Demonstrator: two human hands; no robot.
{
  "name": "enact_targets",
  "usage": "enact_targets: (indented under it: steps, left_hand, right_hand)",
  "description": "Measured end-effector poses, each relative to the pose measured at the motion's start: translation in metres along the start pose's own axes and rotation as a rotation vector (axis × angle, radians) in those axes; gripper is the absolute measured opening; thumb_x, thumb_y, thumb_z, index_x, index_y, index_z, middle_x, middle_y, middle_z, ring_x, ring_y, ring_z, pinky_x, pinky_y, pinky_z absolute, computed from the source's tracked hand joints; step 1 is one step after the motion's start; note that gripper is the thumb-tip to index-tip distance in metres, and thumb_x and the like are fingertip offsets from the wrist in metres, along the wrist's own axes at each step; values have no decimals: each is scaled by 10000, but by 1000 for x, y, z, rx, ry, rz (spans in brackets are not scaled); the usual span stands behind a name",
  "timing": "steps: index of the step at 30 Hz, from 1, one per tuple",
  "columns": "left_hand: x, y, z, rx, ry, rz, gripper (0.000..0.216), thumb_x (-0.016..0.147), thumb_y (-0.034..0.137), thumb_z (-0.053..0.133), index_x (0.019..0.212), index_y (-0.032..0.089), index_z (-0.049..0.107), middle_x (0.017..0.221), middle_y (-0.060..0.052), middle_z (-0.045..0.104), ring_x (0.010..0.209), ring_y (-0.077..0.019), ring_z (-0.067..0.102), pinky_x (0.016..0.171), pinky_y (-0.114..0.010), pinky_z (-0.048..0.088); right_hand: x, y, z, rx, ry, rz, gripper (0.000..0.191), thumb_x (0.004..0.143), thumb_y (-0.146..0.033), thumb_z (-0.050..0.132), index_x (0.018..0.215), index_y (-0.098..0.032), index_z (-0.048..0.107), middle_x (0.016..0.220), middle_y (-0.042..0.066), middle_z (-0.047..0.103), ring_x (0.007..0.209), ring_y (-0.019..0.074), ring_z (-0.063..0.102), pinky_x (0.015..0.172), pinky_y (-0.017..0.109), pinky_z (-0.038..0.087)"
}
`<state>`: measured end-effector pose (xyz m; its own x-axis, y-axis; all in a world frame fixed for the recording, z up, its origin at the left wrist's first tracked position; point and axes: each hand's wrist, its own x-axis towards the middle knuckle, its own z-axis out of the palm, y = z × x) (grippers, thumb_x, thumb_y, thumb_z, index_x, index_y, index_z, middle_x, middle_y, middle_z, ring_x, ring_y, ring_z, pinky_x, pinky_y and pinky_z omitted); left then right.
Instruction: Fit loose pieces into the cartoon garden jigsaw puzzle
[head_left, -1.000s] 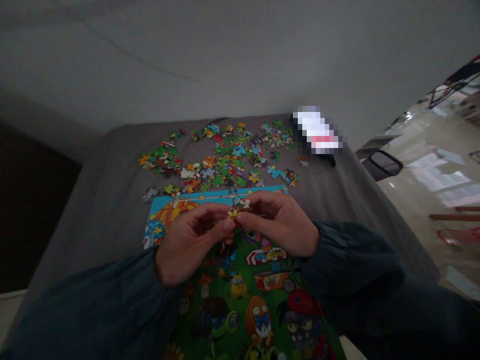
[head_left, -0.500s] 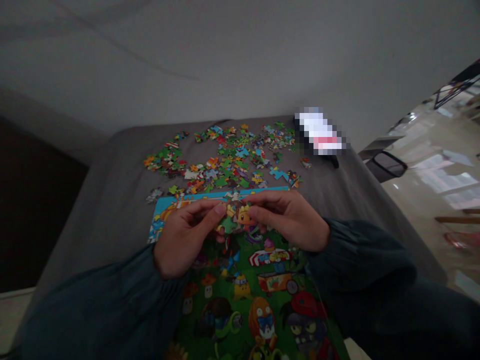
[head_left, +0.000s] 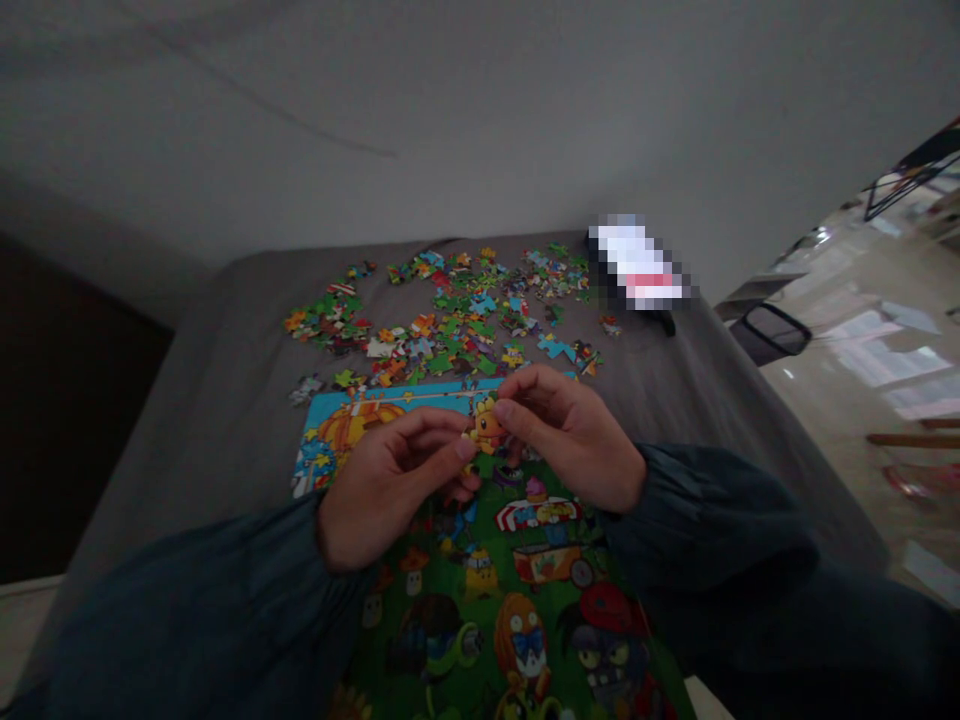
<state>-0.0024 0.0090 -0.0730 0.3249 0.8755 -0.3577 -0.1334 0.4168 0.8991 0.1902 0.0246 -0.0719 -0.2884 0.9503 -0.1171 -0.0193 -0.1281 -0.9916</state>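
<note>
Above the upper part of the picture sheet [head_left: 517, 600], just short of its blue far edge: puzzle piece [head_left: 486, 428], orange and yellow, held clear of the sheet between both hands.

Left hand [head_left: 390, 485]: left of the piece, over the sheet's upper left part. Thumb and forefinger closed together on the piece's lower left edge; remaining fingers curled toward the palm.

Right hand [head_left: 574, 445]: right of the piece, over the sheet's upper right part. Thumb and forefinger pinched on the piece's right edge; remaining fingers bent and tucked beneath. Single piece or several joined in the pinch: cannot tell, too small and dim.

Sleeves [head_left: 187, 610]: dark, reaching in from beside the sheet's lower left and lower right corners.

Picture sheet: flat on a grey cloth [head_left: 217, 400]; cartoon figures on green, blue band along the far edge.

Beyond the sheet's far edge: loose pieces [head_left: 450, 315], spread in a wide band on the cloth, the nearest just beside the blue band.

Beyond the sheet's far right corner, past the loose pieces: blurred white-and-red box [head_left: 637, 262] at the cloth's edge, markings unreadable.

Farther right of the sheet, off the cloth: dark chair seat [head_left: 765, 328] on a pale floor [head_left: 862, 400].
</note>
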Motion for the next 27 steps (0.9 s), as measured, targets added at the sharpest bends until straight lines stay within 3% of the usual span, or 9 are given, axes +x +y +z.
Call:
enact_targets:
  steps: [7, 15, 23, 27]
  left_hand:
    - [1, 3, 0, 5, -42, -24, 428, 694, 426, 898, 905, 195, 607, 658, 13, 753, 523, -101, 666, 518, -166, 539]
    - [-4, 6, 0, -91, -36, -45, 341, 741, 345, 822, 1010, 189, 681, 739, -33, 769, 660, -189, 743, 599, -255, 579]
    - [-4, 2, 2, 236, -34, -11, 560, 764, 512, 799, 1189, 219, 581, 681, -5, 756, 600, -181, 705, 589, -266, 557]
    - [-2, 8, 1, 276, 57, 28, 593, 766, 547, 779, 1211, 210, 580, 633, 19, 725, 551, -166, 668, 521, -238, 515]
  right_hand:
    - [1, -3, -3, -7, 48, -34, 284, 834, -430, 757, 902, -190, 620, 740, -15, 702, 549, 91, 614, 523, 231, 526]
    - [1, -7, -3, -53, 83, -40, 328, 751, -438, 837, 878, -182, 675, 741, 12, 739, 629, 123, 661, 588, 254, 542]
    - [-2, -4, 0, -165, -22, 8, 289, 827, -445, 757, 876, -183, 644, 709, 0, 713, 552, 97, 589, 505, 231, 452]
    - [0, -2, -2, -95, -5, -8, 313, 805, -442, 779, 871, -187, 609, 774, 1, 700, 586, 92, 583, 526, 227, 495]
